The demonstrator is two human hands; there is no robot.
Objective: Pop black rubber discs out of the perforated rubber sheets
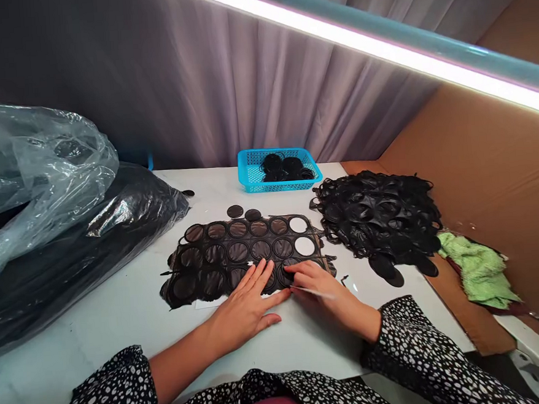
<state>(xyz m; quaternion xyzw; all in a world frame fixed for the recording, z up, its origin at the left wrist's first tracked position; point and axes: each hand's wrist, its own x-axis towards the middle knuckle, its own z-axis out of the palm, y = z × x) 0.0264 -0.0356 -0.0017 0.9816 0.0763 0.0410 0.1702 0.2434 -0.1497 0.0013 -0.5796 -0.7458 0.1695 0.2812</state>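
Observation:
A black sheet (238, 251) with rows of round cut-outs lies on the white table (135, 334). Most circles still hold dark discs; two at the upper right show white. My left hand (251, 298) lies flat on the sheet's lower edge, fingers spread. Just right of it, my right hand (319, 291) has its fingers closed around a thin, pale tool (313, 292), its fingertips at a circle in the bottom row. Two loose black discs (235, 212) rest at the sheet's top edge.
A blue basket (245, 185) with black rings stands at the back. A heap of black ring scraps (376, 216) lies to the right, near a green cloth (480, 270). Plastic bags (82, 239) fill the left side. A bright lamp (360, 42) crosses above.

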